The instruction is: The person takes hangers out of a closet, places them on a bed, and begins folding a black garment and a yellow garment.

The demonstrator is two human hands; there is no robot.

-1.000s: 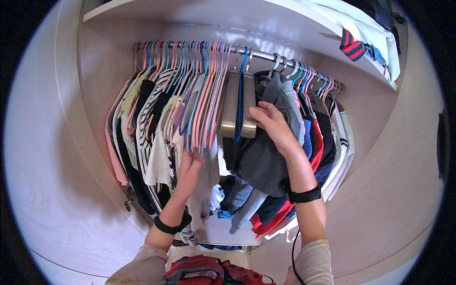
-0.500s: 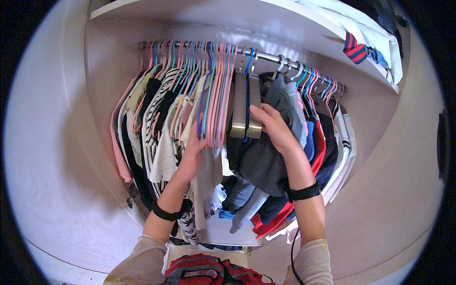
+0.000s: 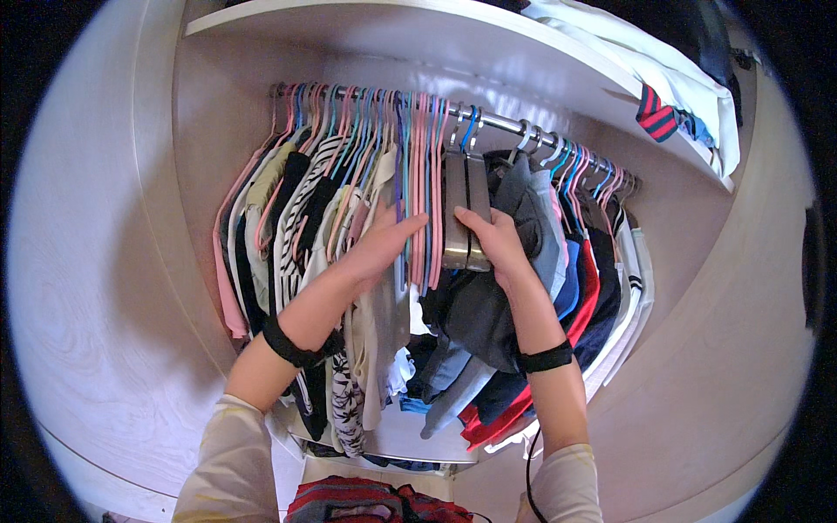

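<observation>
Reaching up into a wardrobe, both hands work among clothes on a rail [image 3: 497, 118]. Left of the left hand [image 3: 377, 248]: pale, striped and patterned tops [image 3: 301, 209] on pink and blue hangers [image 3: 366, 118], packed tight. Left hand is open, fingers extended and flat against the pink hangers and the light garments under them, pressing on that bunch; nothing gripped. Between the two hands, a gap shows the wardrobe's back wall and a dark strap [image 3: 467, 209] hanging from a blue hanger. Right hand [image 3: 497, 244] is loosely open, fingers laid over the top of a dark grey garment [image 3: 475, 309], thumb toward the gap; a closed grip is not visible. Right of it: blue, red and white clothes [image 3: 593, 288]. Above both hands, a shelf [image 3: 418, 35] with folded fabric at its right end.
</observation>
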